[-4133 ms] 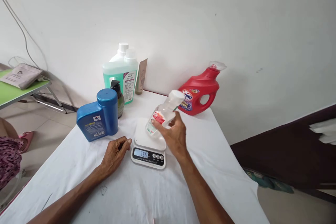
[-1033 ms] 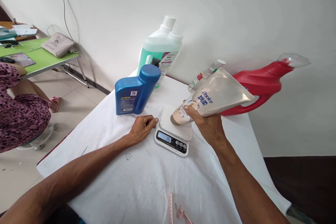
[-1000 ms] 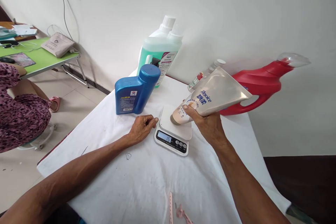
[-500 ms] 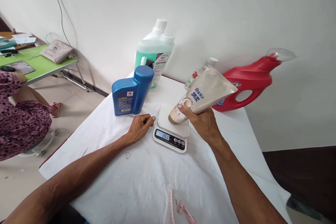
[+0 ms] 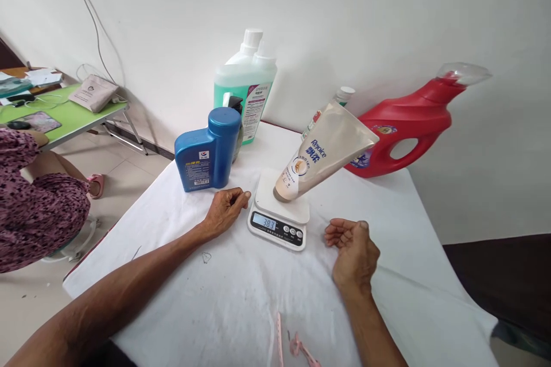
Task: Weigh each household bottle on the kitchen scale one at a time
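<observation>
The beige tube (image 5: 326, 151) stands cap-down on the platform of the small white scale (image 5: 278, 219), leaning toward the right with its flat crimped end highest; nothing else touches it. The display reads 383.

The right hand (image 5: 353, 249) rests on the white cloth of the worktop (image 5: 241, 298) just right of the scale, fingers loosely curled, holding nothing. The left hand (image 5: 224, 211) lies on the cloth just left of the scale, fingers curled in a loose fist, also holding nothing; whether its knuckles touch the scale's edge cannot be told.

Behind the scale stand a blue bottle (image 5: 206, 151), a green-filled jug (image 5: 245, 89) with a dark pump bottle (image 5: 235, 106) in front of it, a red detergent jug (image 5: 407, 123) and a small clear bottle (image 5: 340, 96) partly hidden by the tube. Pink clips (image 5: 297, 344) lie at the near edge. A seated person in patterned clothing (image 5: 34, 200) is at the far left.

For a clean reading, both hands are best kept clear of the platform, and the leaning tube should settle without rocking before the number is taken.
</observation>
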A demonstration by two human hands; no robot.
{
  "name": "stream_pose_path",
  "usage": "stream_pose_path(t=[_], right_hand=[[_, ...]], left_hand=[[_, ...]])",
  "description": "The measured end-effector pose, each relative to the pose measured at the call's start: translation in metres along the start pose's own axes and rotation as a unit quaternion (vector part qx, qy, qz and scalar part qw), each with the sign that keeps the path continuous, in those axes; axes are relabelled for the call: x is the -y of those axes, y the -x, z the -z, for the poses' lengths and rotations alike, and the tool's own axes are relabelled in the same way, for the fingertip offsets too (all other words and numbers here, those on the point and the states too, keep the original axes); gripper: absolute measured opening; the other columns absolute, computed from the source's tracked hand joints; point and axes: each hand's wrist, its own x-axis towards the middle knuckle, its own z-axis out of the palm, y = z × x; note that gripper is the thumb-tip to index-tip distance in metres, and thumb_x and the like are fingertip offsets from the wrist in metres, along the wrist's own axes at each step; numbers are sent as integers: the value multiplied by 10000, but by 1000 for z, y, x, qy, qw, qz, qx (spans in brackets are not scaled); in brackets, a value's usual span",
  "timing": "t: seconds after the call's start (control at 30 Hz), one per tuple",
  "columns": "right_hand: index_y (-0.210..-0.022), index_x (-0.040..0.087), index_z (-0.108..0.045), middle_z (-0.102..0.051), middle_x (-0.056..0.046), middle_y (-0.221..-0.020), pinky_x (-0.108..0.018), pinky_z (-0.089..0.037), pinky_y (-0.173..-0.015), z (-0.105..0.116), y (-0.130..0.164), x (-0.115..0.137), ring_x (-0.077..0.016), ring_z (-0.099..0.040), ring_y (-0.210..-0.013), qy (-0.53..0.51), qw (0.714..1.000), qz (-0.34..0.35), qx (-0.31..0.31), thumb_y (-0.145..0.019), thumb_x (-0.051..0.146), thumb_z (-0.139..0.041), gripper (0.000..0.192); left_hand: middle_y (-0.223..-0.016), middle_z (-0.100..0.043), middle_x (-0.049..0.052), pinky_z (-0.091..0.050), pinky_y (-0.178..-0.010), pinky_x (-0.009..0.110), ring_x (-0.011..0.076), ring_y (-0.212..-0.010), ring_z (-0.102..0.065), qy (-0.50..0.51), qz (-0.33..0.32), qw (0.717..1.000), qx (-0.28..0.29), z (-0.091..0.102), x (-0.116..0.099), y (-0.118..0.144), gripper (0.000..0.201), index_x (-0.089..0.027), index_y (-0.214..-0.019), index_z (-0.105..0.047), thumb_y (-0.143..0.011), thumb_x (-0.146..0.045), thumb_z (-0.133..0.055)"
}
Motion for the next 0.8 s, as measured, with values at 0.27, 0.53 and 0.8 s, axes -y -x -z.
stream_pose_path(t=[0.27,0.53,0.8], right_hand=[[-806,191,-714,-670,-50,-649,-316,-436,-499,1,-4,-4,-183,-594,-541,24,999,-4,46,-883,880,-540,715],[-777,200,-713,-665,-45,-642,-318,-431,-508,-1,-4,-2,-176,-580,-540,37,998,-6,45,-849,917,-539,742],[-776,197,-718,-664,-39,-639,-315,-433,-527,-2,-3,-3,-169,-570,-551,46,998,-11,46,-844,899,-577,720]], left_hand=[[-543,-460,-41,-340,-542,261,104,-526,-415,-19,9,1000,8,0,-1,3,529,-191,-681,-555,-989,-620,-515],[-526,-451,-44,-335,-540,265,99,-512,-404,-16,16,1000,7,0,-3,3,543,-189,-673,-556,-982,-637,-536],[-528,-457,-44,-336,-547,268,100,-511,-410,-10,5,1000,6,0,-3,4,537,-189,-669,-557,-988,-621,-534]])
